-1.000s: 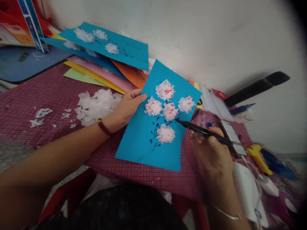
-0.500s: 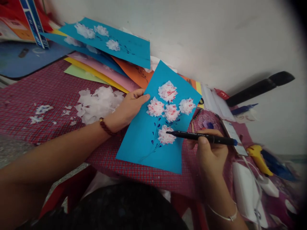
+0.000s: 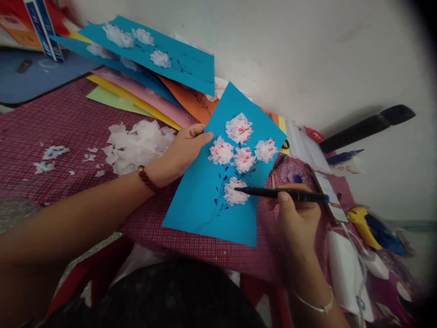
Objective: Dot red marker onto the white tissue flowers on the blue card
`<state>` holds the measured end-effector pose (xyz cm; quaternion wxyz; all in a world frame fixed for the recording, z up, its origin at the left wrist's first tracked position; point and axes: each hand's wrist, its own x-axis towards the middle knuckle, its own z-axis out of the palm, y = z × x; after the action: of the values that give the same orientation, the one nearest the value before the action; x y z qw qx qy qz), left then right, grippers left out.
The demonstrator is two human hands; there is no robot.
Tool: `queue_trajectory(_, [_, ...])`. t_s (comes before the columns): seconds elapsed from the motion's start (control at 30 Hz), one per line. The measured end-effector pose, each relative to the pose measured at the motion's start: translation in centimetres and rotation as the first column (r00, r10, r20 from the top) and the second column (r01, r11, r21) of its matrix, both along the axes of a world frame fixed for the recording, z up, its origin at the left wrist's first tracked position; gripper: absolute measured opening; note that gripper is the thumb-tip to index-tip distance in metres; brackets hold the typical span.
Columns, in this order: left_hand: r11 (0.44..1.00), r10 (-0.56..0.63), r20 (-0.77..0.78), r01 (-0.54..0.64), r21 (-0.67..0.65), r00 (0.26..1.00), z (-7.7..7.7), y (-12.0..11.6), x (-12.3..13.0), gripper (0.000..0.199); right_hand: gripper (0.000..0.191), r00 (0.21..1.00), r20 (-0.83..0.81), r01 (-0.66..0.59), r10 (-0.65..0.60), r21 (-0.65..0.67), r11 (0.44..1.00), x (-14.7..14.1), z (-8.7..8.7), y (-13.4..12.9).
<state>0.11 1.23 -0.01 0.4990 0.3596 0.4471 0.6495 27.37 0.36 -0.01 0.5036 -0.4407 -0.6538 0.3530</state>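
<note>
A blue card [image 3: 191,200] bears several white and pink paper flowers, with dark blue painted stems and leaves. My left hand [image 3: 187,148] pinches the card's upper left edge between thumb and fingers. In my right hand [image 3: 297,212] is a black marker [image 3: 273,193] with a blue end. The marker's tip lies over the lowest paper flower [image 3: 235,191]; whether it touches is too small to tell. Left of my left hand, crumpled white paper [image 3: 133,148] rests on the checked tablecloth [image 3: 78,109].
Coloured sheets, among them another blue card with white flowers [image 3: 184,59], are stacked at the back left. White scraps [image 3: 54,152] dot the cloth. At the right are a black rod [image 3: 358,131], a yellow and blue tool [image 3: 363,227] and a white device with cable [image 3: 346,273].
The whole view has shifted slightly. My right hand and the marker have moved a little left, with the tip still over the lowest flower. My left hand keeps its hold on the card.
</note>
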Motion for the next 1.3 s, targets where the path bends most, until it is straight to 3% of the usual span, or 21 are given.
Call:
queue_trajectory(0.13, [1.0,-0.007,0.031,0.007,0.004,0.999,0.2,0.0,0.0,0.013,0.017,0.991,-0.114,0.082,-0.076,0.049,0.995,0.3,0.6,0.2])
queue_trajectory(0.23, [1.0,0.0,0.026,0.0,0.005,1.0,0.2,0.0,0.0,0.014,0.018,0.983,-0.176,0.055,-0.045,0.057,0.997,0.4,0.7,0.2])
queue_trajectory(0.5, [0.999,0.015,0.017,-0.014,-0.049,1.0,0.7,-0.2,0.2,0.02,0.016,1.0,0.005,-0.012,0.012,0.063,0.998,0.7,-0.2,-0.1])
queue_trajectory(0.67, [0.997,0.009,-0.025,-0.011,-0.082,1.0,1.0,-0.2,0.1,0.02,0.014,0.997,-0.018,-0.072,0.072,0.033,0.997,1.0,-0.2,0.0])
queue_trajectory(0.93, [0.998,-0.003,-0.072,-0.001,-0.061,0.997,0.7,-0.2,0.0,0.018,0.013,0.998,-0.062,-0.017,0.022,0.08,0.997,0.0,-0.1,0.4])
queue_trajectory(1.3, [0.998,-0.014,-0.044,0.011,-0.058,0.999,0.8,-0.2,0.0,0.017,0.015,0.993,-0.083,-0.081,0.08,-0.014,0.997,1.0,-0.1,0.1])
